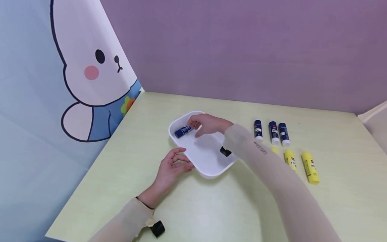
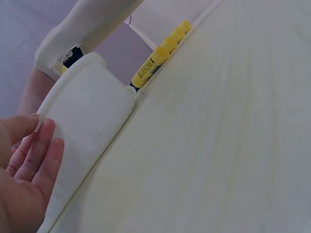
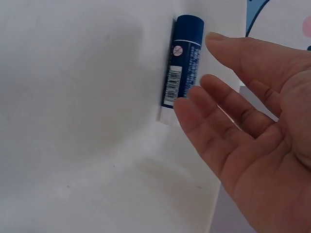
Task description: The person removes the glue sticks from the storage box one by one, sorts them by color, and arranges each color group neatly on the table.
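Note:
A blue glue stick (image 1: 182, 131) with a white end lies inside a white plastic basin (image 1: 208, 151), against its far-left wall. Above it, inside the basin, is my right hand (image 1: 209, 123); in the right wrist view its fingers are spread loosely beside the glue stick (image 3: 183, 68), the palm holding nothing. My left hand (image 1: 173, 166) holds the near-left rim of the basin. From the left wrist view, the thumb lies at the rim and the other fingers rest along the outer wall (image 2: 92, 116).
Right of the basin stand three blue glue sticks (image 1: 273, 132) in a row. Nearer me are yellow glue sticks (image 1: 310, 167), one partly hidden by my right sleeve (image 1: 272, 168). A purple wall (image 1: 242, 50) backs the table, with a cartoon-printed sheet (image 1: 87, 80) at left.

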